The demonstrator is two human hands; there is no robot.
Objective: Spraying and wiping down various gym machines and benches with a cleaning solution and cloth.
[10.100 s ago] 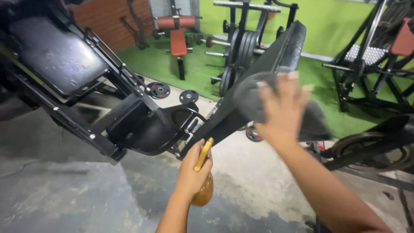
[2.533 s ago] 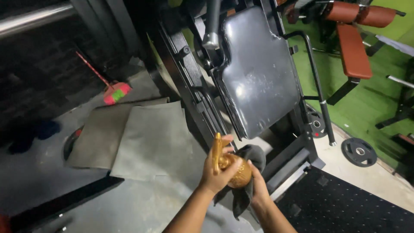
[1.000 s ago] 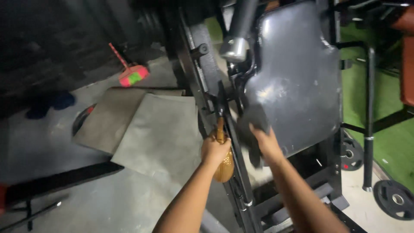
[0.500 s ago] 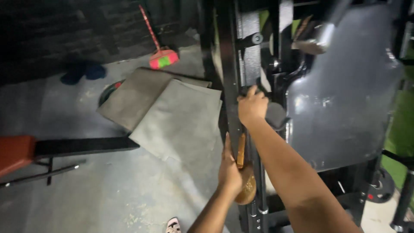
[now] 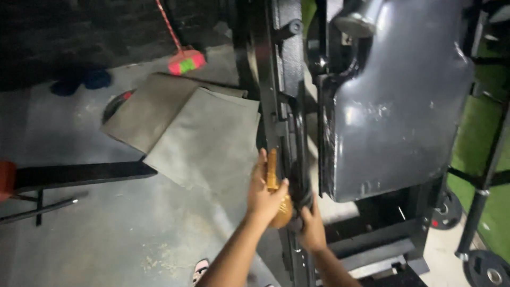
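Observation:
My left hand (image 5: 264, 195) grips an amber spray bottle (image 5: 277, 203), its trigger head pointing up beside a black upright steel frame rail (image 5: 273, 95). Just to its right, my right hand (image 5: 312, 229) holds a dark grey cloth (image 5: 300, 187) pressed against the lower part of that rail. A large black padded back pad (image 5: 396, 101) of the gym machine hangs to the right of the rail, close above my right hand.
Grey floor mats (image 5: 183, 130) lie on the concrete to the left, with a pink and green broom (image 5: 183, 58) behind them. A low bench (image 5: 64, 178) stands at far left. Weight plates (image 5: 486, 268) lie at the lower right by green turf (image 5: 478, 154). A sandalled foot (image 5: 201, 267) shows below.
My right hand slid down the rail with the cloth, from above the spray bottle to just below and beside it. The left hand holds the bottle in much the same spot.

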